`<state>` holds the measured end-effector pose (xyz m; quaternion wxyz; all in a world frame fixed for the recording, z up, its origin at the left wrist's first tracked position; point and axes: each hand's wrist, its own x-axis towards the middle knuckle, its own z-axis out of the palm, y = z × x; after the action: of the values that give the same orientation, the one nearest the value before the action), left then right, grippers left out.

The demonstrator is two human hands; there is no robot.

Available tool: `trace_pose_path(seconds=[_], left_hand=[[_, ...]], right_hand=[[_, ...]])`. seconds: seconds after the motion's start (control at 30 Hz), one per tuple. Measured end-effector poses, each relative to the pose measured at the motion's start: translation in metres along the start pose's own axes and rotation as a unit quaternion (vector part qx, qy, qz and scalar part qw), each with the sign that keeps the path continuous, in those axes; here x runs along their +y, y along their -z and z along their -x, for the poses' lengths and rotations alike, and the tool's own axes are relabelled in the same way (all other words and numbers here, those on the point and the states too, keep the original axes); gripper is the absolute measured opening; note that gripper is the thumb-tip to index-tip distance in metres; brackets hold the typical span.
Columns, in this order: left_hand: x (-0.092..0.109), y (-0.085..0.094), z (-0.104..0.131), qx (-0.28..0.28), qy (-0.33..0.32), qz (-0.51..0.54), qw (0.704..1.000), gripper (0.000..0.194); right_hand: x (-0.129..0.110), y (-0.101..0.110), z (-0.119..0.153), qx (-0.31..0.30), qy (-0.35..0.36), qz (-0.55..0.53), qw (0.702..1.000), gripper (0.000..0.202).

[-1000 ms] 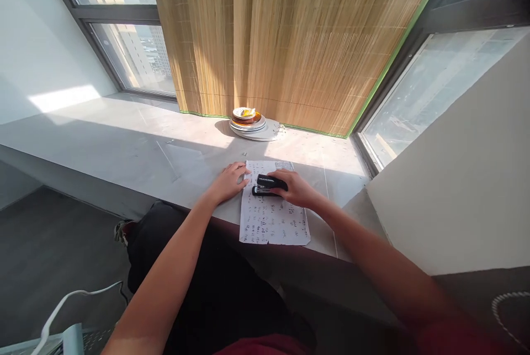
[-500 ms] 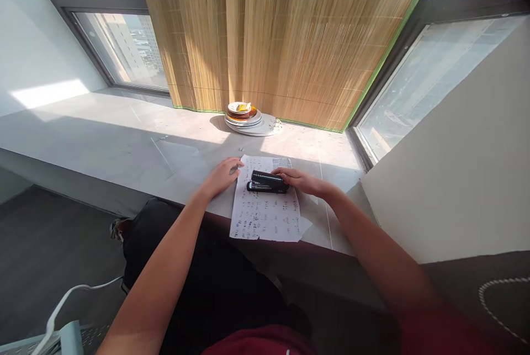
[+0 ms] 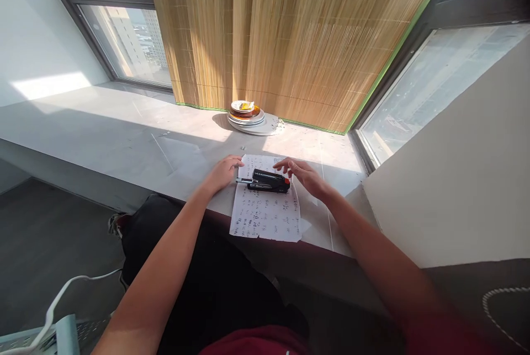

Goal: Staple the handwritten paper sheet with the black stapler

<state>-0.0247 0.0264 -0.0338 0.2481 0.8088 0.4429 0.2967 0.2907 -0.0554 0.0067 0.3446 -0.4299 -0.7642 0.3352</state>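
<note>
A black stapler [image 3: 271, 181] with a red spot at its right end lies on a handwritten sheet of paper [image 3: 265, 217]. From its left end juts a narrow silvery slide [image 3: 244, 180]. My right hand [image 3: 300, 170] hovers by the stapler's upper right, fingers apart and holding nothing. At the paper's upper left edge rests my left hand [image 3: 226, 171], its fingers loosely stretched and nothing visible in them. Whether its fingertips press on the paper is hard to tell.
A stack of plates [image 3: 246, 117] stands against the bamboo blind [image 3: 290, 40] at the back of the sill [image 3: 103, 134]. Windows flank the blind, and a white wall [image 3: 455, 178] rises on the right. A white cable [image 3: 62, 294] runs at lower left.
My right hand has let go of the stapler and lifted slightly up and right. The silvery slide now sticks out of the stapler's left end. My left hand has barely moved.
</note>
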Motion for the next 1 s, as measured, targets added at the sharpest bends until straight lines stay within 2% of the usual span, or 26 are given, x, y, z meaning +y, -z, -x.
trace_pose_path(seconds=[0.1, 0.2, 0.3, 0.37, 0.43, 0.5, 0.6, 0.7, 0.77, 0.87, 0.93, 1.0], left_hand=[[0.0, -0.001, -0.001, 0.009, 0.0, 0.006, 1.0, 0.045], [0.004, 0.0, -0.001, 0.013, 0.005, 0.013, 1.0, 0.042], [0.012, 0.003, -0.002, 0.05, -0.01, 0.065, 0.997, 0.036], [0.02, 0.004, -0.001, 0.092, -0.005, 0.17, 0.981, 0.032], [0.028, 0.006, 0.0, 0.101, 0.042, 0.319, 0.942, 0.029], [0.036, 0.008, 0.003, 0.047, 0.127, 0.449, 0.883, 0.031], [0.045, 0.01, 0.006, -0.058, 0.219, 0.553, 0.801, 0.034], [0.051, 0.008, 0.008, -0.097, 0.22, 0.598, 0.765, 0.028], [0.052, 0.007, 0.009, -0.103, 0.206, 0.6, 0.766, 0.027], [0.049, 0.005, 0.009, -0.111, 0.183, 0.581, 0.786, 0.025], [0.046, 0.006, 0.008, -0.104, 0.181, 0.563, 0.8, 0.022], [0.043, 0.007, 0.006, -0.052, 0.201, 0.542, 0.815, 0.021]], right_hand=[[-0.01, -0.02, -0.002, -0.013, 0.055, 0.041, 0.998, 0.042], [-0.016, -0.037, -0.002, -0.017, 0.073, 0.064, 0.995, 0.037], [-0.014, -0.043, 0.001, 0.082, 0.097, 0.075, 0.989, 0.03], [-0.01, -0.043, 0.002, 0.172, 0.135, 0.111, 0.969, 0.033], [-0.008, -0.042, 0.003, 0.231, 0.183, 0.176, 0.939, 0.038], [-0.009, -0.042, 0.003, 0.247, 0.226, 0.252, 0.908, 0.043], [-0.012, -0.042, 0.003, 0.222, 0.274, 0.34, 0.872, 0.044], [-0.015, -0.043, 0.004, 0.177, 0.305, 0.381, 0.854, 0.042], [-0.016, -0.044, 0.005, 0.151, 0.296, 0.382, 0.862, 0.041], [-0.019, -0.045, 0.005, 0.128, 0.232, 0.342, 0.902, 0.039], [-0.021, -0.046, 0.004, 0.151, 0.177, 0.292, 0.927, 0.038], [-0.02, -0.047, 0.002, 0.21, 0.116, 0.223, 0.945, 0.035]])
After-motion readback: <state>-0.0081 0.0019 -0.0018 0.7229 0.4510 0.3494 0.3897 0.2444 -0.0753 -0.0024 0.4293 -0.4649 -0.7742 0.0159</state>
